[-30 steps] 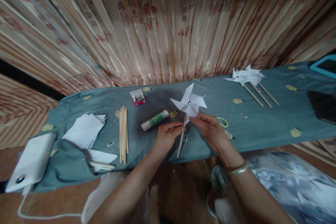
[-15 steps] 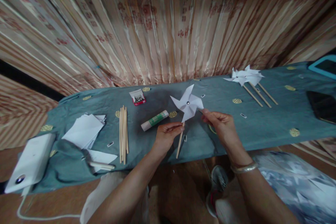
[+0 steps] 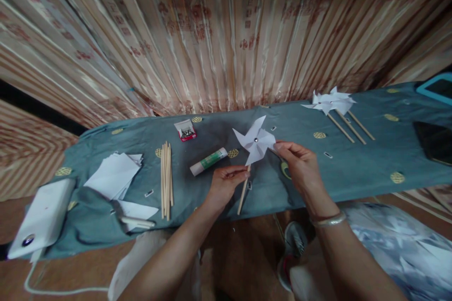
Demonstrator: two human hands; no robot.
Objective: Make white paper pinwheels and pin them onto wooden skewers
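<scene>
A white paper pinwheel (image 3: 260,149) with a silver pin at its centre is held up over the middle of the table. My left hand (image 3: 226,183) is closed on its wooden stick, just below the paper blades. The stick's lower end slants down toward the table's front edge. With thumb and fingertips, my right hand (image 3: 300,164) pinches the tip of the right blade. A yellow-green loop (image 3: 285,169) lies beside that hand, partly hidden. To the left of my left hand is a green and white glue stick (image 3: 209,161).
Several wooden sticks (image 3: 165,181) and a small red box (image 3: 188,134) of pins lie to the left. Farther left are a stack of white paper (image 3: 115,174) and a white device (image 3: 44,216) with a cable. Finished-looking pinwheels (image 3: 335,103) and a dark phone (image 3: 432,141) are on the right.
The pinwheel and both hands have shifted slightly to the right. Both hands keep their hold on the pinwheel, and more of the yellow-green loop now shows.
</scene>
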